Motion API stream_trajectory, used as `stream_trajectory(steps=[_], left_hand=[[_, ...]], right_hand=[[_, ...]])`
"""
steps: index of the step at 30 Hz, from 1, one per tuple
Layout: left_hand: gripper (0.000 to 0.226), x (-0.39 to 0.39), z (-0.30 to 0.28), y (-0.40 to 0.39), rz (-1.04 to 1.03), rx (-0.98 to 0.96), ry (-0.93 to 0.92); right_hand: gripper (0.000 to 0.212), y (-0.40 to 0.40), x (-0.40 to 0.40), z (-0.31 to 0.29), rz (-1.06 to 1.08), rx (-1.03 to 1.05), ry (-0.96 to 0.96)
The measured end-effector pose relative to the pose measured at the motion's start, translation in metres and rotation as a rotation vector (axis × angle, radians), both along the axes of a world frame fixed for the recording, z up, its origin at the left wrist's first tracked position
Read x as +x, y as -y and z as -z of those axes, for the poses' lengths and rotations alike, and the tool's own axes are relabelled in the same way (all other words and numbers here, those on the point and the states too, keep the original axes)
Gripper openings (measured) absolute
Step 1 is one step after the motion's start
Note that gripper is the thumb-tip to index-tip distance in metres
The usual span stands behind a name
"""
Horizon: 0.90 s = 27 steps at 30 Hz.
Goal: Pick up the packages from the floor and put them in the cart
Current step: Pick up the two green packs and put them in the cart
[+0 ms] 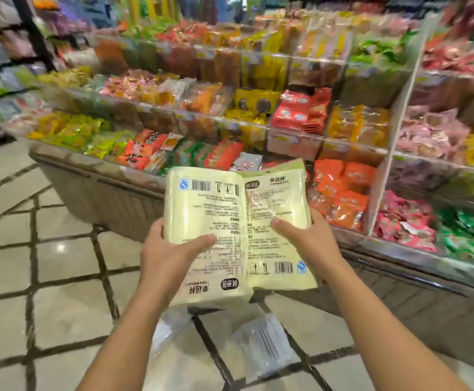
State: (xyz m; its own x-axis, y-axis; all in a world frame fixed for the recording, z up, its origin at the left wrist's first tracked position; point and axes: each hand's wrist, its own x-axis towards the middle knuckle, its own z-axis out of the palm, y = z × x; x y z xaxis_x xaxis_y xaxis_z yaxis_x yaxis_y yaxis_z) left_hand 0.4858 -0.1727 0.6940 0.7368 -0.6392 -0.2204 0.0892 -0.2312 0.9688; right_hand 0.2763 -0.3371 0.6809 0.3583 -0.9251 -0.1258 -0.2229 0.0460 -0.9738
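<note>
Head view: both hands are up with two pale yellow-green flat plastic packages side by side, long axes pointing away toward the shelves. Left hand (170, 249) pinches the left package (204, 221), thumb on top; right hand (309, 238) clamps the right package (278, 221) the same way. Blurry clear wrappers (261, 342), probably more packages, lie on the tiled floor (60, 306) below. No cart visible, can't tell where it is.

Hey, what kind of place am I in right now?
Most likely a supermarket snack aisle: tiered clear-fronted shelves piled with colourful snack packets, a grey tiled floor, and barcoded pale yellow packages in both hands.
</note>
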Motion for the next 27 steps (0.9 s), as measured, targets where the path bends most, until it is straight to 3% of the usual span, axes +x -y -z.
stream_trajectory(steps=[4,7,9,10,12,14,17,19,21,23,25,27], left_hand=[[0.065,-0.045,-0.063,0.031,0.234,-0.084,0.033],[0.059,-0.098,-0.098,0.056,0.423,-0.146,0.052],[0.055,-0.141,-0.113,0.074,0.550,-0.177,0.041],[0.056,-0.164,-0.119,0.081,0.618,-0.183,0.038],[0.064,-0.218,-0.127,0.094,0.728,-0.194,0.021],[0.065,-0.273,-0.130,0.107,0.783,-0.214,-0.016],[0.077,-0.366,-0.128,0.125,0.888,-0.218,-0.067],[0.071,-0.431,-0.124,0.135,0.953,-0.216,-0.072],[0.067,-0.496,-0.117,0.140,0.997,-0.203,-0.088],[0.084,-0.562,-0.112,0.145,1.029,-0.174,-0.136],[0.096,-0.625,-0.108,0.148,1.075,-0.152,-0.182],[0.087,-0.685,-0.106,0.146,1.150,-0.143,-0.202]], right_hand=[[0.078,-0.017,-0.096,-0.068,0.209,-0.055,0.053],[0.056,-0.036,-0.179,-0.107,0.334,-0.055,0.076],[0.054,-0.054,-0.237,-0.125,0.424,-0.077,0.075],[0.056,-0.063,-0.265,-0.133,0.480,-0.081,0.067],[0.041,-0.082,-0.325,-0.144,0.561,-0.085,0.062],[0.036,-0.099,-0.387,-0.148,0.642,-0.087,0.064],[0.053,-0.121,-0.479,-0.146,0.805,-0.075,0.071],[0.055,-0.135,-0.543,-0.142,0.886,-0.066,0.055],[0.046,-0.152,-0.603,-0.140,0.943,-0.059,0.045],[0.037,-0.171,-0.660,-0.140,1.010,-0.051,0.049],[0.046,-0.190,-0.716,-0.136,1.079,-0.035,0.036],[0.052,-0.207,-0.765,-0.134,1.149,-0.022,0.027]])
